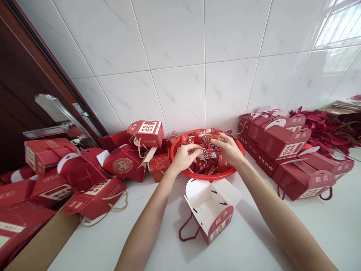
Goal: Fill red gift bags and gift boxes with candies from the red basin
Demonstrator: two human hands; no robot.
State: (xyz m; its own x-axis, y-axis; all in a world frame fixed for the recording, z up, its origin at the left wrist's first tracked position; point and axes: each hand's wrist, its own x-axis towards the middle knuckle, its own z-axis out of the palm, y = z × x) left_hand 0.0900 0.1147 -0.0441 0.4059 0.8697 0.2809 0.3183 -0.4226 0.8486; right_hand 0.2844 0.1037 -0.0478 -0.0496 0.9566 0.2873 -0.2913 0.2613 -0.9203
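Observation:
Both my hands are over a red plastic basin (222, 174) heaped with small red wrapped packets (201, 166). My right hand (229, 148) grips a red packet (213, 140) between thumb and fingers, above the heap. On the basin's left side my left hand (186, 157) is closed in a pinch, its fingertips at the edge of a red-and-white packet (208, 154); whether they hold it is unclear. In front of the basin stands a red gift box (221, 226), its flaps up and its white inside showing, with a dark red cord handle (189, 239) at its left.
Several closed red gift boxes (291, 141) are stacked on the right, beside dark red ribbons (318, 128). More red boxes (93, 192) lie piled on the left, some over a cardboard carton (53, 239). A tiled wall (180, 94) is behind, and a door handle (60, 113) juts out at left.

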